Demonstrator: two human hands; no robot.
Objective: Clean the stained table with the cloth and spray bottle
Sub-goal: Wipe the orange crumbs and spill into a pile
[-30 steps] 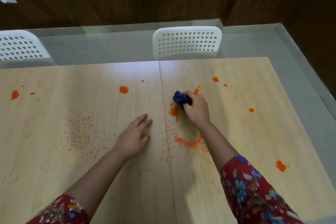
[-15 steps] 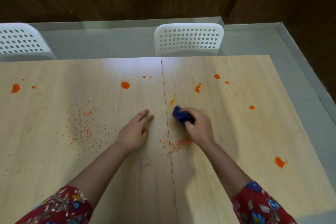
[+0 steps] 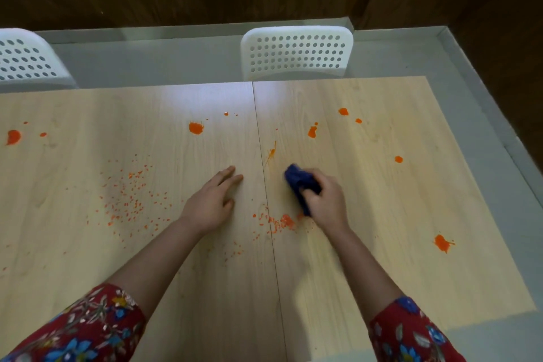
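The cloth (image 3: 299, 182) is a dark blue wad bunched in your right hand (image 3: 326, 203). The fingers curl over it and press it onto the desk (image 3: 382, 258). Its long axis runs away from you, and its far end pokes out past your knuckles.

Just on your side of that hand, touching the near end of the wad, lies a heap of crumbs (image 3: 283, 222) in orange. Ahead of the hand and a little to its left, near the seam (image 3: 266, 185) between the two boards, there is a thin orange streak (image 3: 271, 153). A thicker blot (image 3: 312, 132) sits farther out, straight ahead of the knuckles.

My reading is that the next stroke turns on this line. The streak and blot lie forward of the cloth and the crumbs behind it, so a push away from you meets the wet marks and a pull gathers the crumbs. Your right hand is much the nearer to all three.

Your left hand (image 3: 210, 203) lies flat on the desk, fingers straight and together, holding nothing. It sits just across the seam from the cloth. Beyond it, to its left, fine orange specks (image 3: 129, 197) are scattered widely, and a round spot (image 3: 196, 128) lies ahead of its fingertips. The spray bottle is not in view.
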